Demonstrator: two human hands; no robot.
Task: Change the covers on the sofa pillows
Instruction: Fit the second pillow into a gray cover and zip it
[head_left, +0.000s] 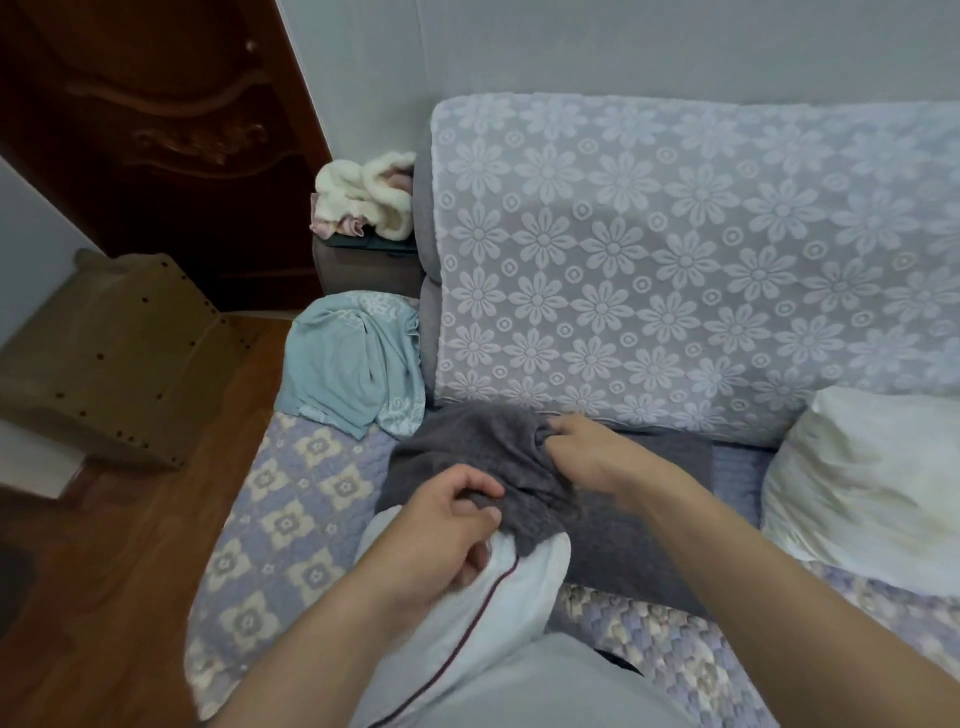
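- Lace with a white flower pattern drapes the sofa (675, 249) back, a quilted floral throw covers the seat, and wooden floor with a dark carved door lies off to the left.
- On the seat, close in front of the person, lies a white pillow (498, 613) with a dark piped seam; its far end sits inside a grey cover (467, 457), while its near end is bare.
- Left hand (447, 525) pinches the open hem of the grey cover between thumb and curled fingers, right where grey fabric meets the bare white pillow; this grip likely works the edge along the pillow.
- Right hand (587, 452) bunches the far part of the same cover in curled fingers near the sofa back, probably to anchor or tug the closed end while the other hand moves the hem.
- Whether the cover is going on or coming off cannot be told from this single view.
- More grey fabric (634, 551) lies flat on the seat beneath and to the right of the pillow.
- A second white pillow (872, 483), without a cover, rests at the right end of the seat, apparently set aside for its turn.
- A pale blue-green cloth (353, 364) is heaped over the left armrest, perhaps a cover kept within reach.
- Fluffy cream-coloured cloth (363, 197) lies piled beyond the armrest.
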